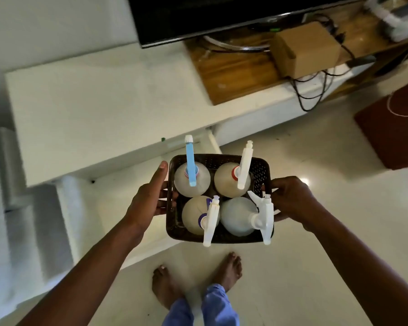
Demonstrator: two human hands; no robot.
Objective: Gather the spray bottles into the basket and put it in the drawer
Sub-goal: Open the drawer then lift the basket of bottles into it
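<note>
Gathering looks done: four bottles [192, 178] are standing upright in the basket [260, 170]. The left hand [149, 198] and right hand [290, 198] are gripping its opposite sides, fingers curled round the rim, carrying it in the air above the open drawer [137, 175]; lowering it in is what remains

Four spray bottles [193, 180] stand in a basket [259, 170] between two hands, a television [198, 17] beyond.
</note>
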